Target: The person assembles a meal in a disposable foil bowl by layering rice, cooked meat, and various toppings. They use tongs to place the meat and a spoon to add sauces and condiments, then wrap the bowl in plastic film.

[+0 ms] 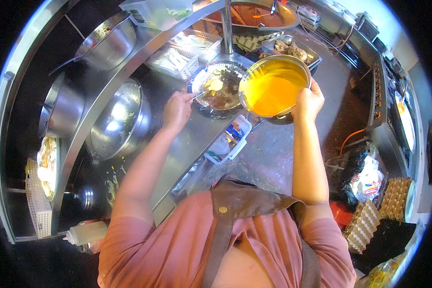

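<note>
My right hand [310, 102] grips the rim of a round metal pot [298, 67], its thumb over the edge. The pot is tilted, and a bright yellow liquid [273, 91] fills much of it. My left hand [178, 111] is closed on a thin-handled utensil [197, 96] that reaches over a round, shiny-lined dish [202, 79]. The utensil's far end is hard to make out. In the dish are dark brown bits and liquid, with a pale yellow lump [216, 85] among them. The dish sits just left of the pot, at the counter's edge.
White baskets [185, 67] stand behind the dish on the metal counter [177, 149]. A large steel bowl [115, 122] is at left, beneath a shelf holding pots. A clear plastic bin [235, 153] sits below the counter edge. Egg trays [362, 228] are stacked at lower right.
</note>
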`<action>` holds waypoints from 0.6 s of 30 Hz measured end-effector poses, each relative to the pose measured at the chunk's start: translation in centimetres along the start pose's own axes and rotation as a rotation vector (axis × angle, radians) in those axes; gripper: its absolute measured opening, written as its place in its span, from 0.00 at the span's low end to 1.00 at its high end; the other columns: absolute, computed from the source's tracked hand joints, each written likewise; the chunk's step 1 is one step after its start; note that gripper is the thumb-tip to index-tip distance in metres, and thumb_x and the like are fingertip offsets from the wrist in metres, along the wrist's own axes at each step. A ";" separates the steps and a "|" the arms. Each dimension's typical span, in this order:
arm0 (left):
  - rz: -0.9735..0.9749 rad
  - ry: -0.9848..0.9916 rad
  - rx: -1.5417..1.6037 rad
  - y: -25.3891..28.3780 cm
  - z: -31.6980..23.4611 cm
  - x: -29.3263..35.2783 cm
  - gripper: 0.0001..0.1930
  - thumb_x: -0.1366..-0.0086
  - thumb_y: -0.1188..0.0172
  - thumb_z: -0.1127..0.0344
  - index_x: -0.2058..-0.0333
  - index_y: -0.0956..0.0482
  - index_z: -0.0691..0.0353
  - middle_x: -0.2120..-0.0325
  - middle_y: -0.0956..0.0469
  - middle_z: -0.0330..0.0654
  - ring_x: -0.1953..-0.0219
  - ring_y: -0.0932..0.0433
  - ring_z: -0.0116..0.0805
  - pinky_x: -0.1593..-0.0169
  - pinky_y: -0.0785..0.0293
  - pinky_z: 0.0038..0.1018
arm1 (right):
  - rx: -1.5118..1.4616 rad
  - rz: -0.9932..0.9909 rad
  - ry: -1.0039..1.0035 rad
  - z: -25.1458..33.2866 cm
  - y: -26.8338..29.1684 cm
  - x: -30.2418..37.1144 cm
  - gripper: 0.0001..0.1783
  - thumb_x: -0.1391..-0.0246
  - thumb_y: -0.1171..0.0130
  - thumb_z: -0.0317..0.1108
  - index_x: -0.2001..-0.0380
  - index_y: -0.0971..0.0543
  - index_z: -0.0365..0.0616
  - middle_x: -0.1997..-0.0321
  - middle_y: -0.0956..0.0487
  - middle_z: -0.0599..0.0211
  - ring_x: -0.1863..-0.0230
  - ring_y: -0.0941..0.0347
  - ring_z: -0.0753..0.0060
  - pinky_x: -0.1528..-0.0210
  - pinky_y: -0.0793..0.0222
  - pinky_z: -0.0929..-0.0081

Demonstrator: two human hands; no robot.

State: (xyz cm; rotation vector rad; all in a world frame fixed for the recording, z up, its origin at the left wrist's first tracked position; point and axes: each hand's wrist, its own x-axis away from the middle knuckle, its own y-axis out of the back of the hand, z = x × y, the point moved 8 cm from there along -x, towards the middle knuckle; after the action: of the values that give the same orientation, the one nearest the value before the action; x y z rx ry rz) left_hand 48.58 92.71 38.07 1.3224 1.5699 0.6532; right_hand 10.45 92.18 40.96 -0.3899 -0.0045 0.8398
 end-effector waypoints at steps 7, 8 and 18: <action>-0.223 -0.341 -0.269 2.8 -2.9 1.0 0.12 0.45 0.44 0.72 0.64 0.17 0.51 0.74 0.28 0.42 0.68 0.25 0.42 0.63 0.30 0.39 | -0.005 -0.014 0.008 0.0 1.1 -0.6 0.16 0.49 0.51 0.16 0.57 0.21 0.32 0.62 0.19 0.59 0.64 0.22 0.69 0.60 0.26 0.74; -0.252 -0.361 -0.260 3.3 -3.9 0.8 0.12 0.45 0.45 0.72 0.64 0.17 0.51 0.74 0.28 0.42 0.67 0.25 0.41 0.63 0.30 0.38 | -0.005 -0.002 -0.006 -0.3 1.0 -0.5 0.16 0.49 0.51 0.16 0.57 0.21 0.32 0.63 0.19 0.59 0.64 0.22 0.69 0.60 0.26 0.74; 0.232 -0.293 -0.076 -2.9 -12.0 -1.8 0.11 0.44 0.44 0.69 0.64 0.16 0.55 0.68 0.22 0.50 0.64 0.22 0.49 0.59 0.27 0.38 | 0.001 0.026 -0.039 -0.1 -0.4 0.9 0.26 0.60 0.58 0.11 0.56 0.21 0.34 0.62 0.19 0.61 0.65 0.24 0.72 0.60 0.28 0.77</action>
State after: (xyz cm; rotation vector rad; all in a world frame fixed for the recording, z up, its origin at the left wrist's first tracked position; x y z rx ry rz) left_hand 36.45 92.25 41.11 1.4821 1.1569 0.6217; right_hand 11.36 92.57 40.83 -0.3737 -0.0351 0.8725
